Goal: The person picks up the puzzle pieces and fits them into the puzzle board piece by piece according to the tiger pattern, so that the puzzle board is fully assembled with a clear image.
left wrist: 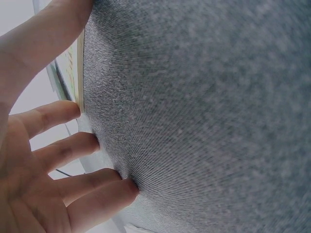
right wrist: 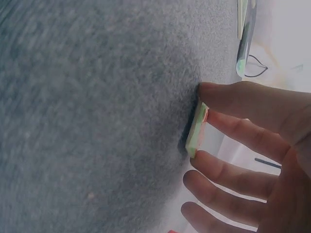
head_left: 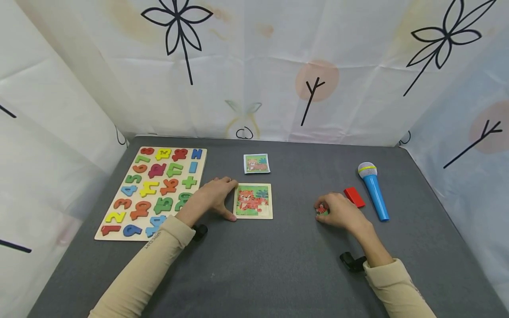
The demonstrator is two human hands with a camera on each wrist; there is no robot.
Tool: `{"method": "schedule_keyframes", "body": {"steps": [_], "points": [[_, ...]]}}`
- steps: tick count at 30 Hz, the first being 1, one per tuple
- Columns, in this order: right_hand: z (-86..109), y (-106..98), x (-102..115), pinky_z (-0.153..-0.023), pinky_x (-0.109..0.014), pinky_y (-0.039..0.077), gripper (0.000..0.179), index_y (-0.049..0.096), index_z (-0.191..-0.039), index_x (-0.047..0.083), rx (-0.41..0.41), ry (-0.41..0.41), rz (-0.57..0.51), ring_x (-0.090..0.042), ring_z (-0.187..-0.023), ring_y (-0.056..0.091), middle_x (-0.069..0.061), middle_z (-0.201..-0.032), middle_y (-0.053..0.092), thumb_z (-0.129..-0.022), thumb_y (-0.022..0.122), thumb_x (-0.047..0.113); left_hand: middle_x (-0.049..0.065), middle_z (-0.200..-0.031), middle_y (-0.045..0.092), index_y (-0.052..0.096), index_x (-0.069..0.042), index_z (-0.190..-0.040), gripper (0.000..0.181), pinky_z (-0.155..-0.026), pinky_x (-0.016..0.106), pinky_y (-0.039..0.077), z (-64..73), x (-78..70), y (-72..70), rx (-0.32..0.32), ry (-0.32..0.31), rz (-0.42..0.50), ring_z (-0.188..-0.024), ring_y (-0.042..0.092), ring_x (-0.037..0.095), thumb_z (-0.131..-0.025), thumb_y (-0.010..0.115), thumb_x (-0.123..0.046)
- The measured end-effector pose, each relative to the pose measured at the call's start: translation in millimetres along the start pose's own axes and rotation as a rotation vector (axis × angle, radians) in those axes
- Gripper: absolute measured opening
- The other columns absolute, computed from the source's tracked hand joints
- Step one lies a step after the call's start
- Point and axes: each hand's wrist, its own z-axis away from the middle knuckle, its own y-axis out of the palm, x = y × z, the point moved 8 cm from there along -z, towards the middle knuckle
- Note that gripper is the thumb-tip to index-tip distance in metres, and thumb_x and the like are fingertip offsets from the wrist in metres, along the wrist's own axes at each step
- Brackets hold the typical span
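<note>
A wooden jigsaw puzzle with a red tiger picture lies on the table. Its lower right part shows a pale bare patch. At its left edge is my left hand, thumb near the lower corner and index fingertip near the upper one. The left wrist view shows these fingers spread and fairly straight. Further right, my right hand pinches a small puzzle piece between thumb and fingers. In the right wrist view the piece sits tilted close to the table surface, green and red on its face.
A number board with colourful pieces lies at the left. Behind the puzzle is a small picture card. A red block lies just beyond my right hand, beside a blue toy microphone. Fabric walls surround the grey table.
</note>
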Motion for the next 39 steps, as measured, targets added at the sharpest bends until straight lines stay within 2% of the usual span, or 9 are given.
{"method": "schedule_keyframes", "body": {"steps": [6, 11, 21, 26, 28, 34, 37, 39], "points": [[-5.2, 0.0, 10.4, -0.077, -0.043, 0.056, 0.023, 0.075, -0.105, 0.005, -0.024, -0.023, 0.011, -0.023, -0.089, 0.062, -0.011, -0.099, 0.071, -0.085, 0.080, 0.016, 0.022, -0.151, 0.049, 0.047, -0.009, -0.149, 0.100, -0.113, 0.063, 0.043, 0.4, -0.4, -0.6, -0.007, 0.004, 0.000, -0.139, 0.047, 0.052, -0.071, 0.091, -0.054], [-11.7, 2.1, 19.8, -0.084, -0.048, 0.057, 0.026, 0.075, -0.110, 0.006, -0.027, -0.013, 0.027, -0.024, -0.094, 0.062, -0.012, -0.105, 0.070, -0.087, 0.079, 0.017, 0.021, -0.151, 0.049, 0.047, -0.009, -0.149, 0.100, -0.113, 0.061, 0.043, 0.7, -0.9, -0.6, -0.003, 0.009, 0.001, -0.139, 0.048, 0.050, -0.071, 0.091, -0.054], [-28.4, 9.0, 52.6, -0.085, -0.047, 0.057, 0.026, 0.076, -0.109, 0.008, -0.037, -0.039, 0.074, -0.024, -0.095, 0.063, -0.011, -0.107, 0.071, -0.086, 0.080, 0.019, 0.023, -0.154, 0.046, 0.045, -0.010, -0.153, 0.101, -0.116, 0.061, 0.041, 3.5, -0.9, -1.4, 0.009, 0.021, 0.000, -0.142, 0.045, 0.051, -0.073, 0.090, -0.053], [-35.3, 13.7, 74.2, -0.082, -0.044, 0.057, 0.026, 0.077, -0.108, 0.008, -0.047, -0.081, 0.079, -0.022, -0.092, 0.063, -0.009, -0.105, 0.071, -0.086, 0.082, 0.021, 0.023, -0.154, 0.045, 0.044, -0.010, -0.153, 0.102, -0.117, 0.062, 0.039, 2.3, -1.3, -1.5, 0.013, 0.018, 0.001, -0.142, 0.043, 0.053, -0.073, 0.090, -0.053], [-38.0, 16.0, 82.8, -0.076, -0.040, 0.056, 0.027, 0.077, -0.108, 0.008, -0.048, -0.096, 0.078, -0.020, -0.090, 0.063, -0.009, -0.104, 0.071, -0.086, 0.082, 0.021, 0.023, -0.155, 0.045, 0.044, -0.010, -0.153, 0.102, -0.116, 0.063, 0.039, 1.9, -1.2, -1.5, 0.012, 0.017, 0.002, -0.142, 0.043, 0.054, -0.073, 0.090, -0.053], [-45.5, 22.8, 107.6, -0.059, -0.029, 0.044, 0.027, 0.077, -0.110, 0.011, -0.030, -0.128, 0.060, -0.016, -0.081, 0.056, -0.006, -0.099, 0.069, -0.087, 0.082, 0.024, 0.023, -0.155, 0.045, 0.044, -0.010, -0.153, 0.102, -0.117, 0.062, 0.039, 2.3, -0.8, -1.2, 0.011, 0.016, 0.007, -0.143, 0.043, 0.053, -0.072, 0.090, -0.053], [-49.0, 27.1, 116.0, -0.059, -0.029, 0.043, 0.027, 0.077, -0.110, 0.013, -0.016, -0.131, 0.056, -0.016, -0.080, 0.055, -0.005, -0.097, 0.067, -0.087, 0.082, 0.024, 0.022, -0.155, 0.045, 0.044, -0.010, -0.153, 0.102, -0.117, 0.062, 0.040, 2.4, -0.4, -0.4, 0.013, 0.013, 0.011, -0.143, 0.043, 0.052, -0.073, 0.090, -0.053], [-51.1, 30.0, 120.4, -0.062, -0.032, 0.047, 0.026, 0.077, -0.110, 0.013, -0.007, -0.133, 0.055, -0.017, -0.082, 0.057, -0.005, -0.097, 0.068, -0.087, 0.082, 0.025, 0.022, -0.155, 0.045, 0.044, -0.011, -0.153, 0.102, -0.116, 0.061, 0.040, 2.3, -0.4, -0.2, 0.014, 0.012, 0.012, -0.142, 0.044, 0.051, -0.073, 0.090, -0.053]]}}
